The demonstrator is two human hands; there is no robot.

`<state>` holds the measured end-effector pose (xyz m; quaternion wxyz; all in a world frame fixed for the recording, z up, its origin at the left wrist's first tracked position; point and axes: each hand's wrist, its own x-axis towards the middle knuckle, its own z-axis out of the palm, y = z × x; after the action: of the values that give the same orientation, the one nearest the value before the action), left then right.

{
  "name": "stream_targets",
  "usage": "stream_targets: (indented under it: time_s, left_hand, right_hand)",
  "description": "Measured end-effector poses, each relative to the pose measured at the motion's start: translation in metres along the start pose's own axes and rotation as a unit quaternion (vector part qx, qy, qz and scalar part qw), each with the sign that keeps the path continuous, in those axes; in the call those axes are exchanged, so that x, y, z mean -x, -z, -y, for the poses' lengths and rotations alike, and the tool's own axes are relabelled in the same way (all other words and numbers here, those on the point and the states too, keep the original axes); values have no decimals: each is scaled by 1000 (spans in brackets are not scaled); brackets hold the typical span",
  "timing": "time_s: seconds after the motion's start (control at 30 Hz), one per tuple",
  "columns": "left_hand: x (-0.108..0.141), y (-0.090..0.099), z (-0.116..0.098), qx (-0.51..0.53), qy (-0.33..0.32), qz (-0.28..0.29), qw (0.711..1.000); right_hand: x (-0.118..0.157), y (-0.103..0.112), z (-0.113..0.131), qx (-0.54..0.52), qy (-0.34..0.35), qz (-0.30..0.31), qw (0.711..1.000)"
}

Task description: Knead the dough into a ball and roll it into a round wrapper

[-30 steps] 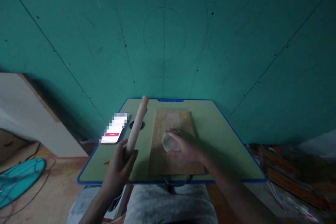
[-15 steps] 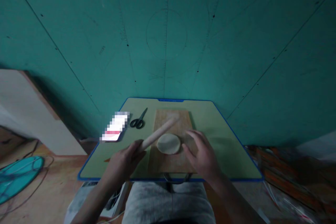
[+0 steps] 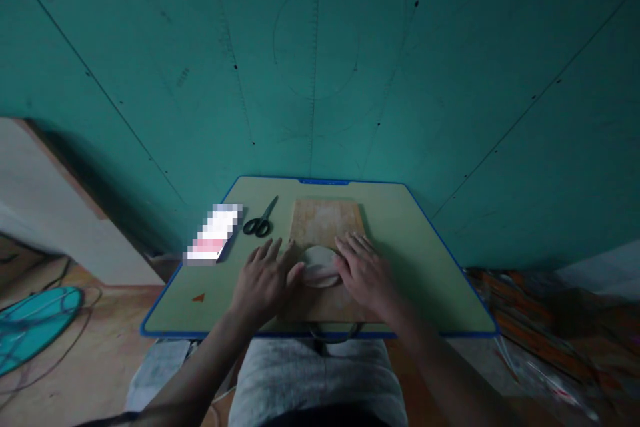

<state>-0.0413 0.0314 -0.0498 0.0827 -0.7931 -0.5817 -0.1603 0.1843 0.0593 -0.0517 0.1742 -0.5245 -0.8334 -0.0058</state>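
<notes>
A round, flat piece of pale dough (image 3: 320, 258) lies on the wooden board (image 3: 327, 213). Across its lower half runs a pale band that looks like the rolling pin (image 3: 321, 274), its ends hidden under my hands. My left hand (image 3: 266, 280) is at the dough's left side, palm down with fingers spread. On the right, my right hand (image 3: 363, 271) lies palm down, fingers stretched forward, its thumb side at the dough's edge.
Black scissors (image 3: 260, 221) and a blurred-out phone (image 3: 215, 233) lie on the left of the blue-edged table (image 3: 415, 247). Nearer the front left is a small orange triangle (image 3: 199, 297). A green wall (image 3: 320, 67) stands behind; a dark handle (image 3: 335, 333) shows below the board.
The rolling pin, earlier tilted up in my left hand, is now low across the dough. My left hand has opened out flat, and my right hand has moved left and down beside the dough.
</notes>
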Motion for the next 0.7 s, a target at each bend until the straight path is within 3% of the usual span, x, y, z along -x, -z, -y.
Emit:
stream_targets:
  time_s: [0.17, 0.37, 0.57, 0.7]
  left_hand:
    - [-13, -5, 3, 26, 48, -10, 998]
    - [-33, -2, 12, 50, 85, 32, 995]
    - [-59, 6, 24, 6, 109, 60, 992]
    - [-60, 2, 27, -4, 69, 59, 996]
  right_hand:
    - [-41, 10, 0, 23, -39, 71, 996]
    - [-82, -1, -8, 2, -37, 156, 987]
    - [-111, -8, -10, 1, -48, 178, 983]
    - [-107, -6, -8, 11, -54, 160, 986]
